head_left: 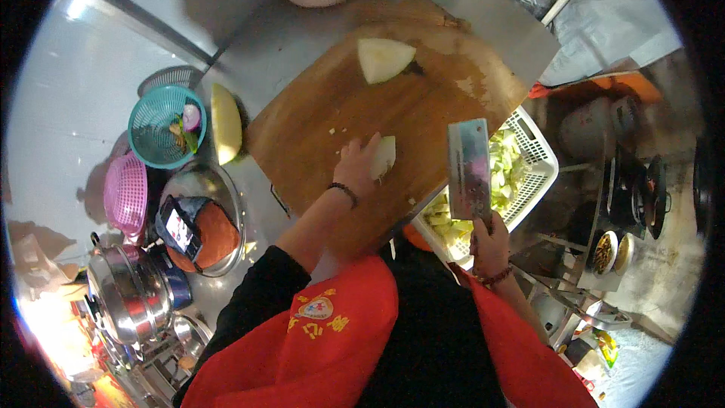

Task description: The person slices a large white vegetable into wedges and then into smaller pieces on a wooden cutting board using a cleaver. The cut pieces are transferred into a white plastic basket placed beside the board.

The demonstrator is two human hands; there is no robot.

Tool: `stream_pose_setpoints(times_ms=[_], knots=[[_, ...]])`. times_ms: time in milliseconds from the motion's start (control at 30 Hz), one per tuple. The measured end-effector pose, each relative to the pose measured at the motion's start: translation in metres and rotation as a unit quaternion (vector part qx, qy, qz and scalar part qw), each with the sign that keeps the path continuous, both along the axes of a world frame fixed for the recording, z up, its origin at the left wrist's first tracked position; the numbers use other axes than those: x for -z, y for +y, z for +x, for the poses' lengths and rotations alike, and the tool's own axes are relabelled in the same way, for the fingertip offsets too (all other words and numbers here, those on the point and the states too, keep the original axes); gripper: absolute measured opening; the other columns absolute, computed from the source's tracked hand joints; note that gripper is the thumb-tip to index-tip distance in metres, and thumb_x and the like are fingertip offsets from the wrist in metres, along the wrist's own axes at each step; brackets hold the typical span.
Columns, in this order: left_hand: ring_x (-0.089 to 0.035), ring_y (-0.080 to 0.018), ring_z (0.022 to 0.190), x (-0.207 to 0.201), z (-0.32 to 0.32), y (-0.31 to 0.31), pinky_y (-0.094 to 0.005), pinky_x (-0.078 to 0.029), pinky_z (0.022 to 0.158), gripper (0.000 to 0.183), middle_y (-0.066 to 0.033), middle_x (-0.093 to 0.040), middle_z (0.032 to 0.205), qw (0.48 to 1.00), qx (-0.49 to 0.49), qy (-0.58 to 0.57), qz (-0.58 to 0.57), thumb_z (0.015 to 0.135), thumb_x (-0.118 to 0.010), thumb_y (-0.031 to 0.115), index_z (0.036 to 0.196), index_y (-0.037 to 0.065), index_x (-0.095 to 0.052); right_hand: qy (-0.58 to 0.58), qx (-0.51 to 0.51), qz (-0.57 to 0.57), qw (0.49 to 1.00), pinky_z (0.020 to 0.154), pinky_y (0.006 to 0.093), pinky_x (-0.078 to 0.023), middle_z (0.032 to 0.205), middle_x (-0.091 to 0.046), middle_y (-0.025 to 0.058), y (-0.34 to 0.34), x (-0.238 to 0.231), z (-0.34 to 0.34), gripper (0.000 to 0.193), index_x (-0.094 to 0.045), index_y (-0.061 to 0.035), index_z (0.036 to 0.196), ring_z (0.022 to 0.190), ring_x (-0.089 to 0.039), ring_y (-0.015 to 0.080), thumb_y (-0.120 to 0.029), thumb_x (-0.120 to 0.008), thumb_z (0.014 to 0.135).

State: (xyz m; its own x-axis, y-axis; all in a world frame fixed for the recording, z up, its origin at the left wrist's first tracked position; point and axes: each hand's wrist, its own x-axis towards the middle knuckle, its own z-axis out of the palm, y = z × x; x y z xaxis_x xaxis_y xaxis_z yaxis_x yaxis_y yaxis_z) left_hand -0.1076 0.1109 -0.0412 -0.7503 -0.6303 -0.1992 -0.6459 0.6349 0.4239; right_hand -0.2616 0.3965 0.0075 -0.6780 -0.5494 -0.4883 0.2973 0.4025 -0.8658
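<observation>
Cleaver [470, 170] in the right hand [491, 247], fingers clenched around its handle, blade at the right edge of a wooden cutting board [321, 102], above a white basket [539, 174] of chopped pale-green pieces [506, 166]. On the middle of the board, the left hand [356, 162], fingers bent, touches a pale vegetable piece [385, 156]; how firmly, I cannot tell. A larger pale wedge [384, 59] lies on the board's far part. Left of the board are a yellowish wedge [226, 125] and, farther out, a teal colander [149, 125].

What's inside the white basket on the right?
Chopped pale-green pieces lie in the white basket. The cleaver in the right hand hides some; the layers underneath can't be seen.
</observation>
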Motion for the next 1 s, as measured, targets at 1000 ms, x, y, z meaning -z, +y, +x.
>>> stream_pose_setpoints(times_ms=[1000], knots=[[-0.058,-0.0361,0.102,0.002,0.027,0.007,-0.0403,-0.051,0.090,0.066,-0.0184,-0.054,0.113,0.999,-0.002,0.052,0.006,0.069,-0.070,0.001,0.132,0.010,-0.052,0.005,0.206,0.003,0.979,0.041,0.0241,-0.037,0.064,-0.052,-0.0011,0.103,0.032,-0.026,0.011,-0.057,-0.0042,0.097,0.048,-0.046,0.0071,-0.014,-0.059,0.094]])
